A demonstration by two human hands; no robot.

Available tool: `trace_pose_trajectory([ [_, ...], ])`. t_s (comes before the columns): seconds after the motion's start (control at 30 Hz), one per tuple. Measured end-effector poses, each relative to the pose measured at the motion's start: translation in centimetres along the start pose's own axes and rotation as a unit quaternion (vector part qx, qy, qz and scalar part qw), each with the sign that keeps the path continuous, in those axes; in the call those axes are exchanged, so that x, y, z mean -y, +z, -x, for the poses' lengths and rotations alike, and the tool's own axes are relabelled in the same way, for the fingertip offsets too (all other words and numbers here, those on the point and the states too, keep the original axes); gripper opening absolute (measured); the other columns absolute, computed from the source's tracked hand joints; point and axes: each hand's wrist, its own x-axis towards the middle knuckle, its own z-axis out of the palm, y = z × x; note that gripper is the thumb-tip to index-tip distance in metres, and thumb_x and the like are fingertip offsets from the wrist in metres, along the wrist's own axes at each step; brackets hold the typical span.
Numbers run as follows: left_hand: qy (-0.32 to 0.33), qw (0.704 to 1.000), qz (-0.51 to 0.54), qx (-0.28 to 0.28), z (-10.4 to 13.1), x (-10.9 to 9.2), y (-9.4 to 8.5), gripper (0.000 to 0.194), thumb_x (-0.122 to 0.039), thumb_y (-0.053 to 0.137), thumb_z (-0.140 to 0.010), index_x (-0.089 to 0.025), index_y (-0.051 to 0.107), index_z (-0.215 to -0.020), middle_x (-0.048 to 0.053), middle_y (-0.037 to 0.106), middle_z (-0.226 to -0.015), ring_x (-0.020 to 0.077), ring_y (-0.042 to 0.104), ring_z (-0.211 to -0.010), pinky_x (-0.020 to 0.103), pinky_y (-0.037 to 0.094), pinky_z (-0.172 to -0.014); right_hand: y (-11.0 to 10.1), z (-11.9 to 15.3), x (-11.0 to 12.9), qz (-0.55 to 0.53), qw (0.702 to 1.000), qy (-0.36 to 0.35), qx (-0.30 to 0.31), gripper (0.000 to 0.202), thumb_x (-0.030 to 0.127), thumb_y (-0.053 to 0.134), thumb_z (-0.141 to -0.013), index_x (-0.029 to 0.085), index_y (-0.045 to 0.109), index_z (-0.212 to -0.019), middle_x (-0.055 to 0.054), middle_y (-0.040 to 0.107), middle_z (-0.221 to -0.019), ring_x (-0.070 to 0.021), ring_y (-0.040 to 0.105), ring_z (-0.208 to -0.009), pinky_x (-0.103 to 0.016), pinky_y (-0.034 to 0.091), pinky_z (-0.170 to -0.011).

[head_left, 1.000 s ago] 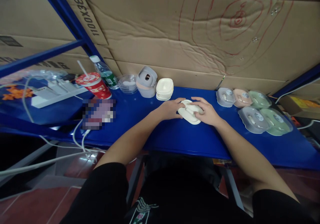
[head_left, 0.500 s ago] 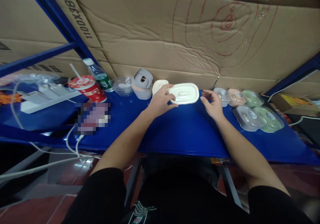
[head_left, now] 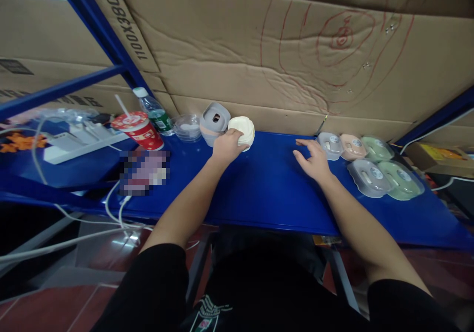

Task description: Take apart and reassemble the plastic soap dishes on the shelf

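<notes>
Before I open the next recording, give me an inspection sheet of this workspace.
Surface: blue table, no spill seen.
Job's things: stacked cream lids; five containers on the right.
Clutter: red cup, bottle and power strip on the left.
Hands: left hand on the cream lids, grip unclear; right hand open, near the containers.
Cables: white cables on the left, some below table level.
Surroundings: cardboard behind the table, red rings drawn on it.

this looks like a makeshift workshop: a blue metal frame (head_left: 98, 25) at ten o'clock, cardboard walling (head_left: 222, 40) at twelve, a power strip (head_left: 83, 147) at nine, red floor tiles (head_left: 48, 305) at eight.
</notes>
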Motion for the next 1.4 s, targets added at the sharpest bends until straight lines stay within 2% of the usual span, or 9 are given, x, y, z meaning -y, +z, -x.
trace_pose_trajectory([
  [0.23, 0.004, 1.000, 0.007, 0.022, 0.3, -0.3, -0.2, 0.035, -0.028, 0.066, -0.096, -0.020, 0.074, -0.130, 0.015, 0.070, -0.136, 0.0341, 0.071, -0.113, 0.047, 0.060, -0.092, -1.9, -0.5, -4.6, 0.157, 0.979, 0.124, -0.028, 0.069, 0.060, 0.066, -0.092, 0.014, 0.062, -0.144, -0.025, 0.067, -0.142, -0.0481, 0.055, -0.137, -0.075, 0.036, -0.117],
  [0.37, -0.002, 1.000, 0.014, 0.027, 0.3, -0.5, -0.3, 0.035, -0.026, 0.067, -0.097, -0.021, 0.074, -0.130, 0.014, 0.068, -0.137, 0.0329, 0.071, -0.114, 0.045, 0.060, -0.094, -2.4, 0.2, -6.9, 0.257, 0.944, 0.203, 0.038, 0.079, 0.063, 0.074, -0.086, 0.011, 0.061, -0.144, -0.031, 0.054, -0.157, -0.0553, 0.041, -0.149, -0.086, 0.019, -0.118],
  [0.5, -0.005, 0.999, -0.001, 0.032, 0.4, -0.9, -0.7, 0.035, -0.024, 0.065, -0.098, -0.020, 0.073, -0.132, 0.014, 0.066, -0.140, 0.0322, 0.069, -0.120, 0.045, 0.058, -0.102, -1.9, 0.3, -5.7, 0.278, 0.938, 0.175, 0.114, 0.072, 0.060, 0.075, -0.087, 0.014, 0.065, -0.142, -0.028, 0.059, -0.154, -0.0541, 0.048, -0.145, -0.086, 0.017, -0.119],
  [0.7, -0.023, 0.999, -0.006, 0.030, 0.4, -1.2, -0.9, 0.037, -0.028, 0.069, -0.097, -0.017, 0.072, -0.132, 0.016, 0.060, -0.147, 0.0341, 0.064, -0.132, 0.047, 0.055, -0.112, 0.3, 0.4, -2.0, 0.127, 0.979, 0.032, 0.157, 0.065, 0.065, 0.068, -0.092, 0.025, 0.066, -0.143, -0.017, 0.065, -0.150, -0.0434, 0.056, -0.142, -0.073, 0.033, -0.123],
  [0.83, -0.033, 0.999, 0.007, 0.015, 0.4, -1.1, -0.5, 0.040, -0.035, 0.073, -0.095, -0.020, 0.072, -0.132, 0.016, 0.057, -0.151, 0.0352, 0.068, -0.124, 0.050, 0.059, -0.104, 1.3, 0.9, -1.4, 0.051, 0.983, 0.016, 0.176, 0.065, 0.063, 0.069, -0.091, 0.023, 0.067, -0.144, -0.019, 0.056, -0.159, -0.0414, 0.056, -0.146, -0.063, 0.047, -0.119],
  [0.97, -0.013, 1.000, 0.019, -0.019, 0.4, -1.0, -0.2, 0.041, -0.039, 0.074, -0.095, -0.021, 0.071, -0.132, 0.015, 0.057, -0.152, 0.0327, 0.071, -0.117, 0.047, 0.061, -0.099, 1.2, 0.9, -0.8, 0.017, 0.992, 0.021, 0.127, 0.058, 0.052, 0.074, -0.088, 0.025, 0.071, -0.138, -0.014, 0.066, -0.148, -0.0367, 0.066, -0.135, -0.058, 0.053, -0.117],
  [1.2, 0.138, 0.984, 0.074, -0.081, 1.1, -2.8, -0.8, 0.049, -0.044, 0.076, -0.096, -0.020, 0.067, -0.138, 0.015, 0.066, -0.141, 0.0292, 0.070, -0.124, 0.037, 0.062, -0.093, 0.0, 0.4, 1.1, -0.091, 0.996, 0.016, -0.017, 0.058, 0.072, 0.067, -0.090, 0.026, 0.077, -0.125, -0.012, 0.079, -0.128, -0.0362, 0.075, -0.119, -0.057, 0.060, -0.104],
  [1.3, 0.244, 0.963, 0.108, -0.048, 2.0, -4.6, -0.8, 0.059, -0.051, 0.075, -0.097, -0.018, 0.064, -0.144, 0.016, 0.070, -0.137, 0.0270, 0.071, -0.123, 0.034, 0.062, -0.090, -0.1, 0.7, 1.7, -0.193, 0.980, 0.051, 0.009, 0.071, 0.087, 0.051, -0.092, 0.026, 0.080, -0.115, -0.011, 0.084, -0.113, -0.0345, 0.080, -0.103, -0.052, 0.064, -0.091],
  [1.4, 0.294, 0.950, 0.105, -0.002, 2.7, -5.9, -0.5, 0.040, -0.046, 0.059, -0.107, -0.020, 0.069, -0.135, 0.011, 0.077, -0.119, 0.0227, 0.076, -0.106, 0.033, 0.060, -0.082, 0.1, 1.2, 2.3, -0.269, 0.957, 0.086, 0.060, 0.081, 0.094, 0.044, -0.090, 0.024, 0.081, -0.110, -0.011, 0.085, -0.102, -0.0346, 0.082, -0.092, -0.051, 0.066, -0.080],
])
